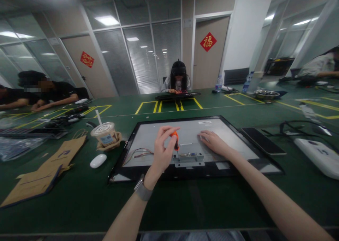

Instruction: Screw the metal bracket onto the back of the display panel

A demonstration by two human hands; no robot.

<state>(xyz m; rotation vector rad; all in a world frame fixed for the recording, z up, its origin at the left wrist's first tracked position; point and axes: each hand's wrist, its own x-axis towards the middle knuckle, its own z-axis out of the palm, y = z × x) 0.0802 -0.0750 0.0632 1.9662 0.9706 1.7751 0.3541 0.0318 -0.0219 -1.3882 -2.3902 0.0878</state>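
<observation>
A flat display panel (185, 128) with a black frame lies back side up on the green table (169, 205). My left hand (164, 147) holds an orange and black screwdriver (176, 140) upright, its tip at the left part of a metal bracket (189, 159) with ports near the panel's front edge. Resting on the panel to the right, my right hand (212, 142) has its fingers spread and nothing in them. Thin coloured wires (143, 151) lie on the panel's left side.
Left of the panel are an iced drink cup (105, 133), a white oval case (98, 160) and a brown paper bag (50, 166). To the right lie a black phone (262, 141) and a white device (319, 156). A person (178, 79) sits opposite; others sit at both sides.
</observation>
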